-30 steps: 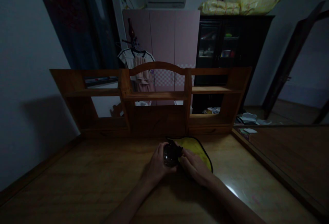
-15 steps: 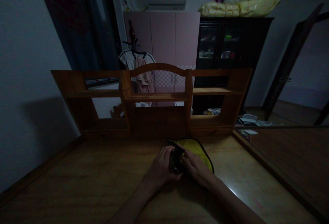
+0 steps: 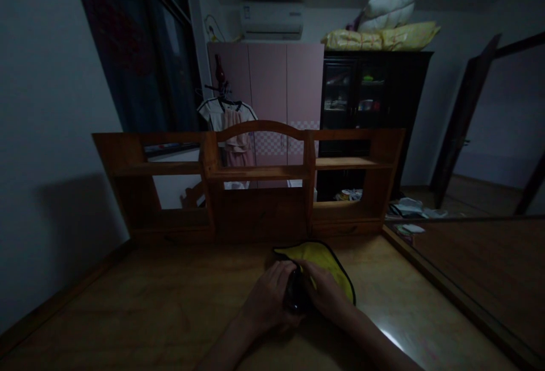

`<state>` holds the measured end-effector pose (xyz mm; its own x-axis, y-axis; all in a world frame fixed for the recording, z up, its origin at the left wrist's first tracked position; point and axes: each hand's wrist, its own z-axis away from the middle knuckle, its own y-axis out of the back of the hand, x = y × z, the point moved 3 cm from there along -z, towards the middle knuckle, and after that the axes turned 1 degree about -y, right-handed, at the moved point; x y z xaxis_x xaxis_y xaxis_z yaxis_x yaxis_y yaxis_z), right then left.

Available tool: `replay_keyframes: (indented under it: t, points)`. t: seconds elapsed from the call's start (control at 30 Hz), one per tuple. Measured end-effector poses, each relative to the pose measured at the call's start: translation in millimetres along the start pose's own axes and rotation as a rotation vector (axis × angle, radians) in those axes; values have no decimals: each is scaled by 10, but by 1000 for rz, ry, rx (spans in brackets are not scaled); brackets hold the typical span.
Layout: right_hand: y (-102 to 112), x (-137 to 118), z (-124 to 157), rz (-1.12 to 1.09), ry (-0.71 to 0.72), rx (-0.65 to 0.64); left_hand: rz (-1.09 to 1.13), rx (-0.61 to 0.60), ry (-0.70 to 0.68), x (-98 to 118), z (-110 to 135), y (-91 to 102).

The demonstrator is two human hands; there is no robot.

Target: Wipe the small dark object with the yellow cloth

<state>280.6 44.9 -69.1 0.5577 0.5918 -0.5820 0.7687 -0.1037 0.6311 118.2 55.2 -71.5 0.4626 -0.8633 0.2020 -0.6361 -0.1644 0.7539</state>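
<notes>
A small dark, shiny object (image 3: 294, 298) sits between my two hands just above the wooden desk; the dim light hides its exact kind. My left hand (image 3: 269, 297) wraps round its left side, fingers over the top and thumb below. A yellow cloth with a black edge (image 3: 330, 263) lies spread on the desk, partly beneath my right hand (image 3: 326, 294). That hand is closed around part of the cloth and presses it against the right side of the dark object. Its fingertips are partly hidden.
Behind the cloth stands a wooden shelf unit (image 3: 259, 175) along the back of the desk (image 3: 170, 297). A wall (image 3: 51, 132) borders the left side, and a raised wooden edge (image 3: 443, 280) runs along the right. Wardrobe (image 3: 268, 87) and dark cabinet (image 3: 374, 92) stand farther back.
The view has tilted up a little, so everything sits lower in the picture. My right hand has shifted slightly over the dark object, covering more of it with the cloth; both hands keep their hold.
</notes>
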Motion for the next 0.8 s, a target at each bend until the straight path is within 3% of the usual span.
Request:
replay_keyframes:
  t: [0.43, 0.8]
  points:
    - [16, 26, 11, 458, -99, 15, 2, 41, -2, 25, 8, 5]
    - [14, 25, -15, 445, -35, -83, -75, 61, 32, 19, 20, -67]
